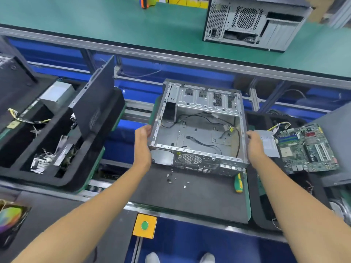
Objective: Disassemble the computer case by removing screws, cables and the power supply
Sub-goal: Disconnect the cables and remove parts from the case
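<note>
Hands, left (142, 137) and right (255, 143), clamp the case (197, 130); screws (172, 178), screwdriver (238, 184) beneath, motherboard (307, 147) beside.

Bright, even overhead light with soft, faint shadows. The computer case (197, 128) between both grips looks fairly sharp; farther out, motion blur smears detail and wide-angle distortion bends the table (114, 25) edges.
</note>
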Demonstrator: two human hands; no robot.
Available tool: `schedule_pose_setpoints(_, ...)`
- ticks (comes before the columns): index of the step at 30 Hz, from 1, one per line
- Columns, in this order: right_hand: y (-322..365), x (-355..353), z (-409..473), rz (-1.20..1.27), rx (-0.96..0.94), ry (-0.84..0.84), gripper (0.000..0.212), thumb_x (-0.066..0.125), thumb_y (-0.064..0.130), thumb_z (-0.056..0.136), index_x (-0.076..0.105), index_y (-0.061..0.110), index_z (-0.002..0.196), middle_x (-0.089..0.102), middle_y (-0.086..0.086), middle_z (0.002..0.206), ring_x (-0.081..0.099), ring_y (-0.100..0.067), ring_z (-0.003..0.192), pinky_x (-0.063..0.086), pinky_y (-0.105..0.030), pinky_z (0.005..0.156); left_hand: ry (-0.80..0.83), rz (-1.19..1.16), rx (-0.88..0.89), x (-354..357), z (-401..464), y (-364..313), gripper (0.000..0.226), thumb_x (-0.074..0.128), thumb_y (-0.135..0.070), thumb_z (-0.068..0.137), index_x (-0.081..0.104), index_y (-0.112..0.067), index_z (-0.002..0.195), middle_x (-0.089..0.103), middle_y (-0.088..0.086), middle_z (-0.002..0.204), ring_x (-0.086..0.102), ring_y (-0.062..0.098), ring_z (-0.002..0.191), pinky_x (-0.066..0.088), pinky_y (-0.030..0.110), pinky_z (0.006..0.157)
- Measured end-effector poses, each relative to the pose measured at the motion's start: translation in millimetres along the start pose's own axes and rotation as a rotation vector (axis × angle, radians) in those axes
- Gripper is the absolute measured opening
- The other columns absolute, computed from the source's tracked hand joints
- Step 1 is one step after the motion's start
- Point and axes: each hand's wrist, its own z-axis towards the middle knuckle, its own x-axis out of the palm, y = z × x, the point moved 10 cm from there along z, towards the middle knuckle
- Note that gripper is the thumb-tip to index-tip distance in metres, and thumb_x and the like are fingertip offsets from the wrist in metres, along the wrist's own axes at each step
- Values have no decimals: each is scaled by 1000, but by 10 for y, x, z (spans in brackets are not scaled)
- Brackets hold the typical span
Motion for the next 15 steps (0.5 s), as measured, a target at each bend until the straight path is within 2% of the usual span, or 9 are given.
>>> schedule_pose_setpoints(2, -317, -145, -126, 310, 124, -60, 44, 47, 41, 91, 65, 17, 123, 65, -6, 121, 62, -28, 108, 47, -42, 98, -216, 66, -11, -248, -311, 254, 19, 40, -37, 98, 45, -26, 83, 53, -22, 93, 51, 3, 88, 43, 27, 80)
schedule_pose_setpoints(3, -477, -253, -206, 411, 127, -147, 41, 46, 35, 94, 67, 17, 124, 68, -5, 120, 65, -25, 105, 51, -38, 94, -246, 186, -25, -304, -472, 412, 20, 43, -35, 98, 39, -26, 80, 44, -18, 90, 43, 9, 86, 39, 33, 79)
schedule_pose_setpoints(5, -779, -448, -504, 498, 85, -384, 27, 47, 22, 91, 69, 15, 104, 69, -5, 101, 63, -20, 88, 48, -22, 74, -90, 461, 2, -226, -706, 772, 19, 54, -28, 101, 47, -17, 87, 41, -2, 98, 37, 16, 92, 39, 44, 87)
schedule_pose_setpoints(7, -989, -465, -905, 402, -8, -571, 15, 42, 18, 86, 56, 20, 80, 57, -3, 77, 50, -18, 70, 38, -17, 56, 154, 712, 97, -37, -872, 1031, 16, 62, -23, 101, 57, -9, 104, 47, 5, 109, 44, 21, 103, 42, 46, 97)
schedule_pose_setpoints(9, -1217, -122, -1177, 296, -88, -477, 14, 39, 17, 83, 47, 21, 73, 50, -2, 70, 45, -19, 67, 36, -24, 59, 306, 882, 208, 132, -951, 1124, 35, 65, -33, 99, 58, -9, 124, 52, 5, 122, 48, 24, 114, 40, 40, 103)
schedule_pose_setpoints(11, -1378, 364, -1372, 113, -189, -245, 15, 41, 12, 86, 51, 18, 77, 56, -2, 74, 52, -22, 72, 42, -29, 67, 384, 950, 263, 274, -976, 1120, 53, 63, -44, 98, 52, -11, 138, 51, 4, 133, 46, 23, 123, 38, 36, 109)
schedule_pose_setpoints(13, -1482, 833, -1488, -24, -268, -24, 18, 47, 2, 91, 58, 16, 87, 65, -2, 85, 61, -16, 82, 48, -26, 75, 441, 1021, 304, 396, -993, 1143, 66, 62, -50, 97, 46, -7, 144, 48, 8, 141, 44, 25, 130, 36, 37, 115)
schedule_pose_setpoints(15, -1526, 1188, -1531, -127, -312, 113, 26, 52, -5, 91, 61, 16, 102, 66, -1, 102, 61, -12, 97, 49, -23, 86, 456, 1063, 331, 452, -1030, 1158, 68, 62, -51, 97, 46, -4, 143, 47, 11, 142, 45, 27, 131, 36, 38, 116)
